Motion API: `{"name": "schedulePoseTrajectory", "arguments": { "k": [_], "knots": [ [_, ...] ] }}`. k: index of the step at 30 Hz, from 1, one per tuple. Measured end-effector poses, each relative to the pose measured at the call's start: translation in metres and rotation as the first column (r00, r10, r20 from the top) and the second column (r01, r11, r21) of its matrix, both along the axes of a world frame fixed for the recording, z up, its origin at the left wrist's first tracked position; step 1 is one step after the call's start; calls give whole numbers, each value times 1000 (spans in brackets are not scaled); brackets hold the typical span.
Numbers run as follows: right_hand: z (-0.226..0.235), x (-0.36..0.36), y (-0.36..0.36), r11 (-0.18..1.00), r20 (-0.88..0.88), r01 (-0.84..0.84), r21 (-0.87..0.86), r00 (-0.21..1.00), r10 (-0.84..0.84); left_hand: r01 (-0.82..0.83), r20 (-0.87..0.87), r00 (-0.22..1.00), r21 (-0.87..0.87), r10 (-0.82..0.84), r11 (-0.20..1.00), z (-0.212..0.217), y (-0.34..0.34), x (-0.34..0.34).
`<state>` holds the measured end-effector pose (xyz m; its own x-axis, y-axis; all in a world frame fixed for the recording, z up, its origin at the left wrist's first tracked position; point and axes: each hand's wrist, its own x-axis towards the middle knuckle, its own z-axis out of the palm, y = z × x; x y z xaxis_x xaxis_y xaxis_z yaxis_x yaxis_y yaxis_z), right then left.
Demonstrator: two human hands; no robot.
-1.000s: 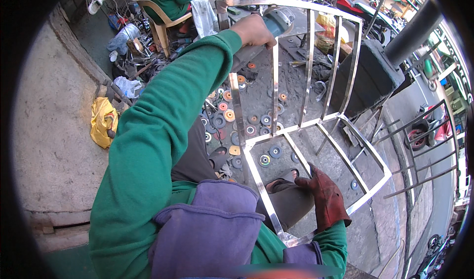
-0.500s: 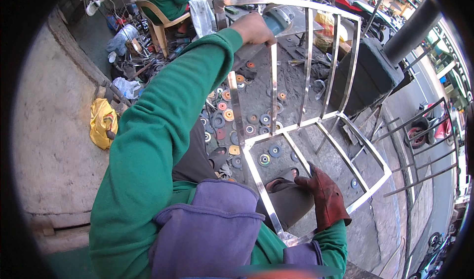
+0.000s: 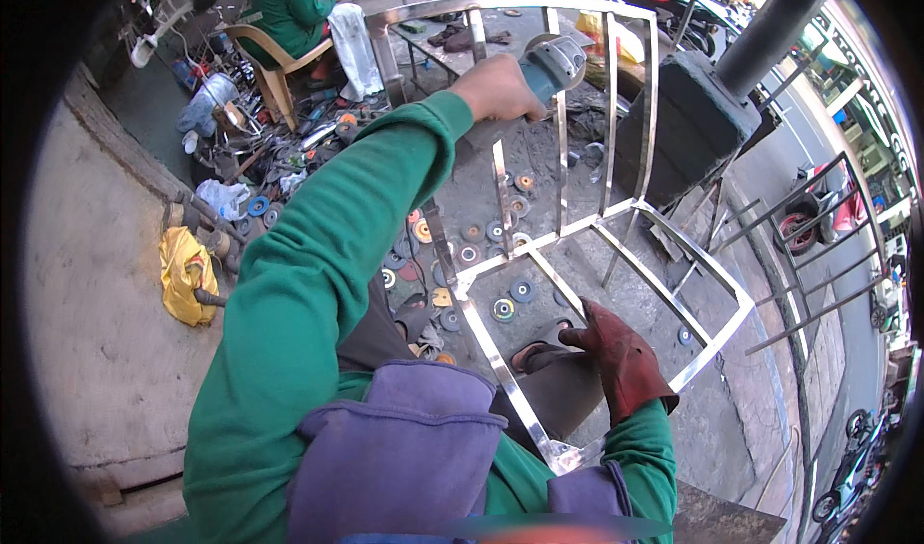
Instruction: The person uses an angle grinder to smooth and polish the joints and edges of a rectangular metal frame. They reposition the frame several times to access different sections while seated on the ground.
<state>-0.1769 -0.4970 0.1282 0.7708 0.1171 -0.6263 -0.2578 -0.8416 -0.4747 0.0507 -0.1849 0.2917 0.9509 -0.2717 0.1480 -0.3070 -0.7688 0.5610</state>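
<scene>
My left hand (image 3: 499, 89), bare, is closed around a teal angle grinder (image 3: 549, 71) with a grey guard. The grinder is up against the upright slats of a shiny metal frame (image 3: 587, 219), shaped like a chair with a curved back and a slatted seat. Whether its disc touches a slat, I cannot tell. My right hand (image 3: 624, 363), in a dark red work glove, is closed on a slat of the seat part, close to my knee. The gloved fingers hide part of that slat.
Several grinding discs (image 3: 521, 290) lie scattered on the floor. A black box-like block with a post (image 3: 688, 121) stands right of the frame. Another metal frame (image 3: 818, 255) is farther right. A person in green sits on a plastic chair (image 3: 274, 68) at the far left, beside clutter.
The grinder in my left hand has moved right and nearer across the frame's back. My right hand keeps its hold on the seat slat. The view has shifted slightly.
</scene>
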Motion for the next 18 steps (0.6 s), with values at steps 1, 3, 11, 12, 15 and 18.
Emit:
{"name": "schedulePoseTrajectory", "arguments": {
  "k": [1, 3, 11, 12, 15, 18],
  "knots": [
    [-5, 3, -1, 1000, 32, -15, -16, 999, 16, -3, -69, 998, 19, 4, 1000, 5, -9, 8],
    [-13, 6, -4, 1000, 4, -2, 30, 1000, 2, -24, 5, 1000, -1, 24, 1000, 6, -23, 18],
    [-38, 8, -9, 998, 5, 30, -57, 1000, -30, -44, -106, 994, -172, 26, 984, 4, -53, 36],
    [-41, 10, -10, 999, 0, 43, -32, 999, -43, -32, -173, 985, -306, -23, 952, 1, -54, 31],
    [-51, 17, -6, 994, 18, 41, 97, 999, -43, -82, -350, 923, -583, -158, 808, -25, -56, -4],
    [-57, 22, -3, 968, 197, 119, 220, 967, -163, -68, -355, 906, -660, -230, 749, -62, -61, -48]
  ]
}}
